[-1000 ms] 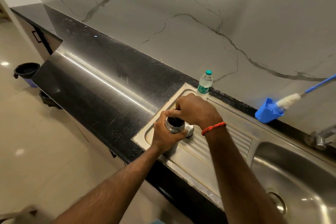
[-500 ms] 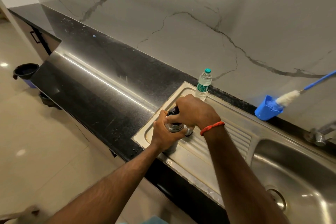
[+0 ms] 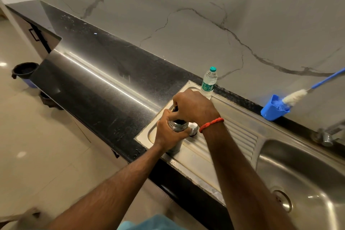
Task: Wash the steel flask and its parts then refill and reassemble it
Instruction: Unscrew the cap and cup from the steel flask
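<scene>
Black stone table (image 3: 97,73) carries a steel drainboard (image 3: 237,132). Left hand (image 3: 168,132), its grip closed round the steel flask (image 3: 176,127), steadies it upright near the front edge; right hand (image 3: 194,106) pinches the black stopper (image 3: 175,109) atop. Beyond stands a water bottle (image 3: 209,84), label unreadable; beside, a steel cap (image 3: 193,129).

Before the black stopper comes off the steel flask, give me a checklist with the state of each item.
1. Steel flask upright on the ribbed steel drainboard: ok.
2. Left hand wrapped round the flask's upper body: ok.
3. Right hand has a grip on the black stopper at the flask's mouth: ok.
4. Stopper fully unscrewed: cannot tell, fingers hide the thread.
5. Steel cap off and resting on the drainboard beside the flask: ok.
6. White bottle brush with blue handle ready in the blue plastic holder: ok.
</scene>
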`<action>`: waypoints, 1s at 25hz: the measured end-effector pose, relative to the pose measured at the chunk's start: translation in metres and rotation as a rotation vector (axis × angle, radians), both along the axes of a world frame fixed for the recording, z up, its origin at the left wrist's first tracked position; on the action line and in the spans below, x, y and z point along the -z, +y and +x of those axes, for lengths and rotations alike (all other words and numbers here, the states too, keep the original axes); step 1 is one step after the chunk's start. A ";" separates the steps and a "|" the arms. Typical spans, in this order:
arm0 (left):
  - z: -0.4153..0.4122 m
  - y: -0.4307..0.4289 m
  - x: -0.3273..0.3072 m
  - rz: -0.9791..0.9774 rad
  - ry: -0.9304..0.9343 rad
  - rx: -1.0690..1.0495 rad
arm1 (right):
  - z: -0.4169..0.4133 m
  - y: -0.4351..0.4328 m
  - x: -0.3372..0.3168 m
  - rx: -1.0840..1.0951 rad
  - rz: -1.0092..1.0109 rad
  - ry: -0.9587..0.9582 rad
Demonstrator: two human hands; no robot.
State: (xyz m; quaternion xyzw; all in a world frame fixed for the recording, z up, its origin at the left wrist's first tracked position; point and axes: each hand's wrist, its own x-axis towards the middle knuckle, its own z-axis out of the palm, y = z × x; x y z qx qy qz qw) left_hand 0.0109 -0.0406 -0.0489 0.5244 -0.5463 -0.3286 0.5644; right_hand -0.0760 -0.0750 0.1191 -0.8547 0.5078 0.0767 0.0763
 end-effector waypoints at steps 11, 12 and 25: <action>0.001 0.000 0.003 0.049 -0.018 -0.015 | -0.009 0.003 -0.007 -0.046 0.135 -0.010; 0.001 0.000 0.005 0.053 -0.014 -0.018 | -0.011 0.003 -0.012 -0.065 0.099 -0.024; 0.000 0.003 0.000 0.045 -0.040 -0.023 | -0.067 -0.010 -0.025 0.105 -0.105 -0.181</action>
